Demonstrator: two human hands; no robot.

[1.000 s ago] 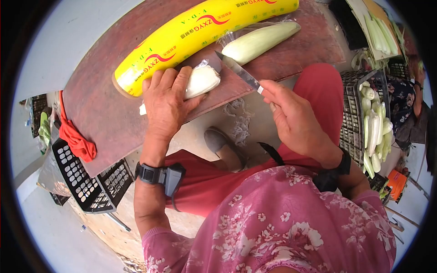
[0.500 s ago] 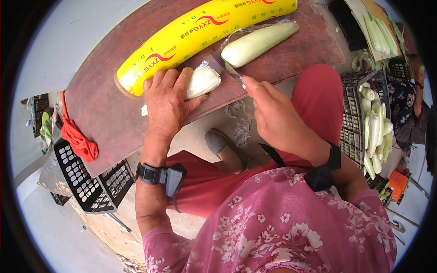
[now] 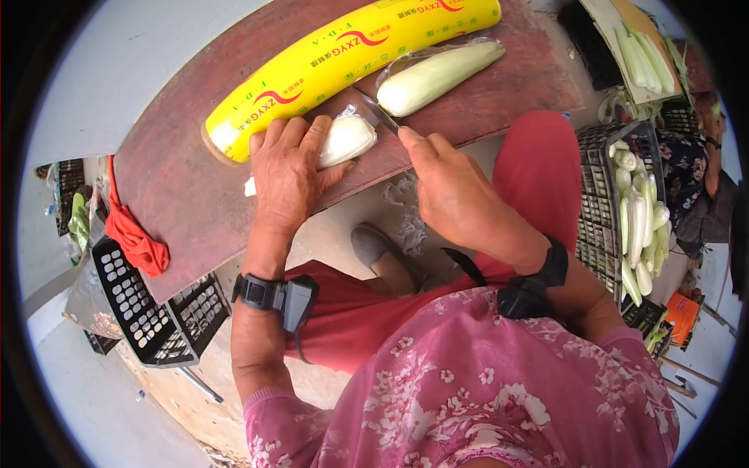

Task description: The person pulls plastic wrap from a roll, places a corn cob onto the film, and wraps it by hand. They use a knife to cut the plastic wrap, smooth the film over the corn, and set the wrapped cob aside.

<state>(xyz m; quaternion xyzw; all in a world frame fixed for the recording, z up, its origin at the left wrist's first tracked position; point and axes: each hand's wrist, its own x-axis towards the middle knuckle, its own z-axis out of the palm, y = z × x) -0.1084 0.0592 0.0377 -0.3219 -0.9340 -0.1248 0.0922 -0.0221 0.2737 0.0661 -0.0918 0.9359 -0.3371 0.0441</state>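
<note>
My left hand (image 3: 287, 168) lies over a pale, long vegetable wrapped in clear film (image 3: 346, 141), its fingers curved across the top and its thumb along the near side. The wrapped vegetable's right end shows past my fingers, and a small white tip shows at the left. In my right hand (image 3: 452, 183) is a knife (image 3: 378, 111), gripped by its handle, which the hand mostly hides. The blade points up and left, close to the wrapped end. Right of the blade, a pale green vegetable (image 3: 437, 78) rests on clear film beside the yellow roll.
A long yellow roll of cling film (image 3: 343, 58) lies along the red-brown table (image 3: 187, 148). An orange-red cloth (image 3: 136, 238) hangs at the table's left edge, above black crates (image 3: 144, 304). At right stands a crate (image 3: 601, 199) of pale vegetables; another person sits beyond it.
My right hand has moved a little left and up with the knife, bringing the blade nearer the wrapped vegetable. My left hand stays on that vegetable.
</note>
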